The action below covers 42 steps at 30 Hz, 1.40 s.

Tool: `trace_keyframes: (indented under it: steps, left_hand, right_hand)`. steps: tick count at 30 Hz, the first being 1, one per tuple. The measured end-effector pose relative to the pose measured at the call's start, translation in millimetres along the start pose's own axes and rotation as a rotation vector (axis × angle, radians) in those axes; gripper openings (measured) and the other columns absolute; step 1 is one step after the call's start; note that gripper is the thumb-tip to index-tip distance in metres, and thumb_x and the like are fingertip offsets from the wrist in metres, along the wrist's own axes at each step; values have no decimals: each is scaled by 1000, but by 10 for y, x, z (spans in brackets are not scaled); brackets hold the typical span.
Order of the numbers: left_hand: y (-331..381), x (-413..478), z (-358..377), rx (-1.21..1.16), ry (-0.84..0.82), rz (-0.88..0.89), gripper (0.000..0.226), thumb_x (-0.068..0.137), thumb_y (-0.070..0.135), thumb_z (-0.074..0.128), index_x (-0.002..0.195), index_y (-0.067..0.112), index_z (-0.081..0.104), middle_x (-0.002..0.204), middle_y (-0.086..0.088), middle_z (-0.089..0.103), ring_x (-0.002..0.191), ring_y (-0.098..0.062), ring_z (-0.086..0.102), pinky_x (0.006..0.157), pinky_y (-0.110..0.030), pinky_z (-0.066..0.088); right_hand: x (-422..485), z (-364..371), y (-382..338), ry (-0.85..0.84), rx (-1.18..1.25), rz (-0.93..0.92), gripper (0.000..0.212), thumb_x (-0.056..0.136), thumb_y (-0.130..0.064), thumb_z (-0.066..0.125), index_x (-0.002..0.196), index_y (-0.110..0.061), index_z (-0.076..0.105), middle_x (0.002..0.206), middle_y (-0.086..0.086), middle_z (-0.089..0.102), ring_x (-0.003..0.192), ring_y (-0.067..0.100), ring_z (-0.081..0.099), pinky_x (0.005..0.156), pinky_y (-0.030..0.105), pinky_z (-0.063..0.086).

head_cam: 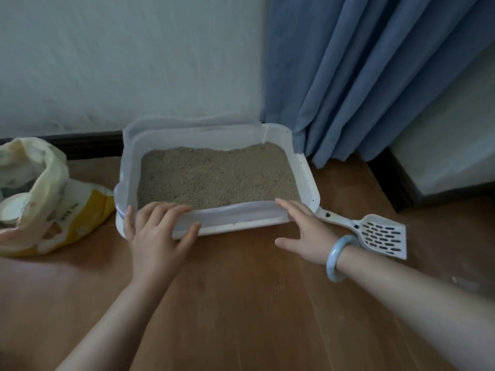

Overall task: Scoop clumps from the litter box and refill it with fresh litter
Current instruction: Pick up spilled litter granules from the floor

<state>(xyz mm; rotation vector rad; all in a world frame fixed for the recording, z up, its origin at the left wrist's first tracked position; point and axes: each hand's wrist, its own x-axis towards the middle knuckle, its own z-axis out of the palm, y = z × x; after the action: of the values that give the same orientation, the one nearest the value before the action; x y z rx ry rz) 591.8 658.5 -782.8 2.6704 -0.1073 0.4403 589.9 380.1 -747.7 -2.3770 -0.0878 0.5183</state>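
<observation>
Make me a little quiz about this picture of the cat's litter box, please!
1. True or false: a hand is holding the litter scoop.
2. On which side of the litter box does the open litter bag lie? A: on its left. B: on its right. C: behind it.
3. Fill in the missing word: the right hand wears a pale ___ on its wrist.

Key: 1 false, the litter scoop lies on the wooden floor to the right of the litter box; 2 A; 3 bracelet.
</observation>
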Motion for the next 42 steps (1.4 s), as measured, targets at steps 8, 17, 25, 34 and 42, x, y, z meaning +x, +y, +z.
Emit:
trace_keyframes:
  steps: [8, 17, 25, 34, 42]
  left_hand:
    - [24, -38, -107, 112, -155, 28, 50, 82, 51, 47, 123, 25, 57, 126, 1, 56, 131, -22, 36, 115, -50, 7]
    - [116, -158, -18, 126, -153, 20, 63, 81, 48, 53, 135, 19, 45, 142, -2, 42, 143, -23, 20, 117, -47, -1]
    - [513, -726, 385, -199, -346, 112, 60, 83, 45, 53, 134, 15, 45, 145, -5, 40, 143, -21, 24, 114, -48, 23]
    - [214, -1166, 529, -61, -576, -48, 52, 91, 48, 45, 136, 22, 45, 143, 5, 40, 137, -17, 32, 113, -38, 26]
    - [-238, -1302, 389, 45, -503, -273, 66, 96, 53, 32, 151, 18, 21, 159, 1, 15, 147, -14, 6, 118, -35, 7]
  right_hand:
    - [-102, 224, 402, 208, 63, -172, 61, 85, -13, 65, 140, -21, 39, 137, -14, 32, 124, 4, 39, 104, 18, 30]
    - [-317, 716, 1223, 124, -237, -111, 34, 76, -26, 75, 109, -20, 70, 109, 1, 58, 100, 22, 52, 88, 39, 45]
    - [-321, 889, 1177, 101, -293, -234, 36, 78, -28, 68, 112, -15, 68, 92, 0, 60, 85, 21, 55, 74, 38, 51]
    - [-432, 1162, 1024, 200, -262, -313, 32, 67, -1, 80, 97, -9, 72, 79, 2, 61, 72, 21, 60, 60, 26, 52]
    - [-382, 1274, 782, 194, -233, -385, 29, 81, -12, 64, 109, -10, 67, 100, 6, 66, 96, 21, 58, 80, 34, 52]
